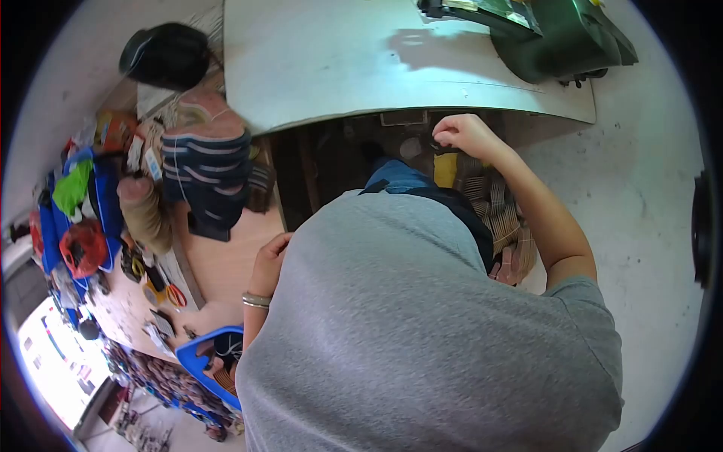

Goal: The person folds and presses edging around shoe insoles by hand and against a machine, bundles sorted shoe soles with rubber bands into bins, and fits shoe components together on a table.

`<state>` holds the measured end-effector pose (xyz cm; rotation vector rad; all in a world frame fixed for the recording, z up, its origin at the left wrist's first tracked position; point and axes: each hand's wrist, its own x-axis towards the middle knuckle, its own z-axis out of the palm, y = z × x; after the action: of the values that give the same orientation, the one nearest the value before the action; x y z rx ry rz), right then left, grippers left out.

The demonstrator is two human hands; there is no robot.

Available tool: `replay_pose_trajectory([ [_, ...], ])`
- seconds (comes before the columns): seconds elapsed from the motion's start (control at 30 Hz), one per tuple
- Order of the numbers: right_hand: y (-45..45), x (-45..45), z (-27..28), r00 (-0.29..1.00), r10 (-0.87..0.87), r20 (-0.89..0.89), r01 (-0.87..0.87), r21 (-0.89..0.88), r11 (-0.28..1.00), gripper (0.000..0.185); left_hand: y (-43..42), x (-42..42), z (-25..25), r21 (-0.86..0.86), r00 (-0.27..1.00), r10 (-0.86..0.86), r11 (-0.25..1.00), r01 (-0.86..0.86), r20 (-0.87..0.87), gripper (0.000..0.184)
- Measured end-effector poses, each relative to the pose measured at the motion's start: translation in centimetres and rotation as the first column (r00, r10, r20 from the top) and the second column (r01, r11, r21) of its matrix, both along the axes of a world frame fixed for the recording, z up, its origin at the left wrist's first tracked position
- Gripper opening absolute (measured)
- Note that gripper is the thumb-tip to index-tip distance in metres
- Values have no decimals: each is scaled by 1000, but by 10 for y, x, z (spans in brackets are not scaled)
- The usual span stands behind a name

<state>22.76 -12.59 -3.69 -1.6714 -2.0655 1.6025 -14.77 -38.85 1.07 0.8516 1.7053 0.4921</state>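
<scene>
My right hand (468, 137) is above a yellow piece (445, 170) and striped fabric pieces (501, 215), just past the white table's edge (339, 105). Its fingers are curled together, and whatever they may hold is too small to make out. At the left side of my grey shirt (422, 301) is my left hand (273, 260), with bangles on the wrist. Its fingers are mostly hidden behind my body.
A striped fabric stack (207, 173) and a beige roll (144, 215) lie to the left, near orange-handled scissors (176, 294). Blue bins (108, 203) stand farther left. A dark green machine (557, 45) sits at the top right.
</scene>
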Motion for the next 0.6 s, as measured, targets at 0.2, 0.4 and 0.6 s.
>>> replay_pose_trajectory([
  [0.2,75,33,-25,997,81,-14,-81,-334,939,17,70,5,-27,-83,983,11,997,5,185,22],
  [0.4,78,58,-45,929,361,78,-251,-582,773,40,114,21,-3,188,876,-385,875,446,-290,21],
  [0.6,96,61,-35,953,302,-13,-238,-649,723,42,104,35,21,-135,809,-432,900,414,-399,23],
])
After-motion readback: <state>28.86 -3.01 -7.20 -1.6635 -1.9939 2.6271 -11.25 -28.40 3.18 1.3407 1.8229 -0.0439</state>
